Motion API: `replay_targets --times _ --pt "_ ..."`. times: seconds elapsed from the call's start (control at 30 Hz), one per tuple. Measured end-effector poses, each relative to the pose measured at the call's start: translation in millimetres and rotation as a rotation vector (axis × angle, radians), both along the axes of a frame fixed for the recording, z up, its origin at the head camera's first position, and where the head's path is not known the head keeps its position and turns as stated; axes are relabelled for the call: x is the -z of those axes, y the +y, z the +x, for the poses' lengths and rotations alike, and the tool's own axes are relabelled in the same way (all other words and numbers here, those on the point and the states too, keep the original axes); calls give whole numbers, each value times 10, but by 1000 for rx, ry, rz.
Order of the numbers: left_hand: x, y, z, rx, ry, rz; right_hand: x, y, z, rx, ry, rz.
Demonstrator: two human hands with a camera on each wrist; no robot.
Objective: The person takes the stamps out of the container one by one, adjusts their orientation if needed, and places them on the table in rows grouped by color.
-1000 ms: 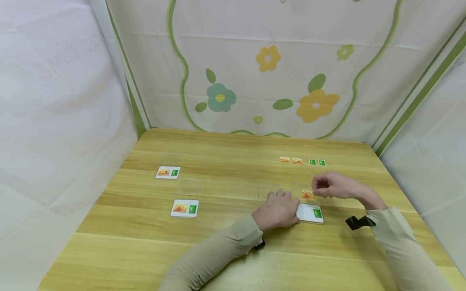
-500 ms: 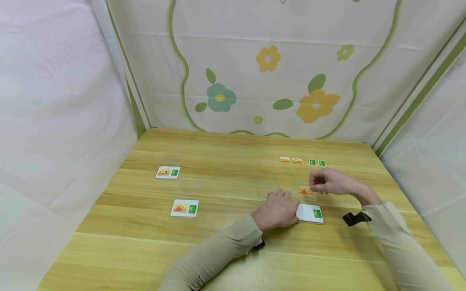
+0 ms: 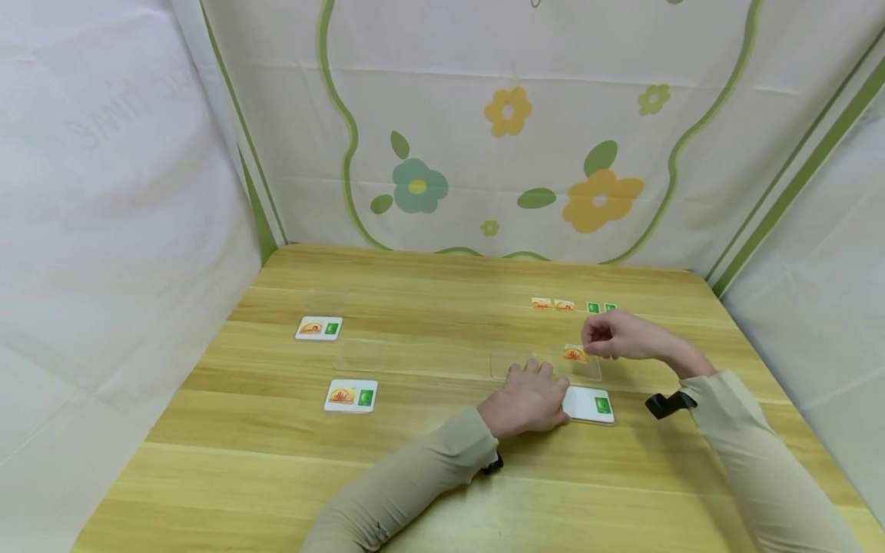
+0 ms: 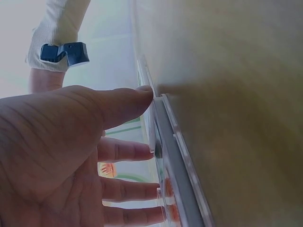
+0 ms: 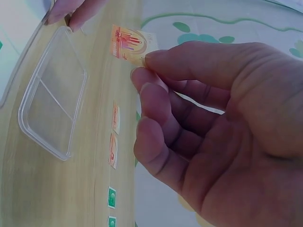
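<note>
My right hand (image 3: 629,338) pinches a small orange stamp (image 5: 133,45) between thumb and index fingertip, raised above the table. Its other fingers are bent and hold nothing. Below it lies a clear plastic case lid (image 5: 54,94). Nearer the front is a white card (image 3: 584,405) in a clear case, with a green stamp (image 3: 603,404) on its right part. My left hand (image 3: 527,401) rests at the card's left end with fingers extended; the left thumb (image 4: 125,104) touches its near edge in the left wrist view. That hand hides the card's left end.
Two orange stamps (image 3: 564,306) and two green stamps (image 3: 593,307) lie in a row farther back. On the left are a front card (image 3: 351,395) and a back card (image 3: 319,328), each bearing both stamp kinds. Clear lids, including one (image 3: 359,355), lie behind the cards.
My right hand has moved a little left and away from me, carrying the orange stamp from near the white card to over the clear lid. The left hand stays put.
</note>
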State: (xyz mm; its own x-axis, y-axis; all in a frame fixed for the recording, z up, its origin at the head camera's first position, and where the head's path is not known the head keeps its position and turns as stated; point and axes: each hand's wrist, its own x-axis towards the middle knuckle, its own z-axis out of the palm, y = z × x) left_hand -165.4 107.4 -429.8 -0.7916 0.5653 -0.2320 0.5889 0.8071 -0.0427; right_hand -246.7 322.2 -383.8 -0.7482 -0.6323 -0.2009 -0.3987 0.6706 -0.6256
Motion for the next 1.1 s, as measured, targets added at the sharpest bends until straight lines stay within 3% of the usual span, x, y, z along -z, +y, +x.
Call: replay_targets --times 0.5,1.1 --pt "-26 1 -12 -8 1 4 -23 -35 -186 26 9 18" --pt "18 5 0 0 -1 -2 12 -139 -287 56 1 10"
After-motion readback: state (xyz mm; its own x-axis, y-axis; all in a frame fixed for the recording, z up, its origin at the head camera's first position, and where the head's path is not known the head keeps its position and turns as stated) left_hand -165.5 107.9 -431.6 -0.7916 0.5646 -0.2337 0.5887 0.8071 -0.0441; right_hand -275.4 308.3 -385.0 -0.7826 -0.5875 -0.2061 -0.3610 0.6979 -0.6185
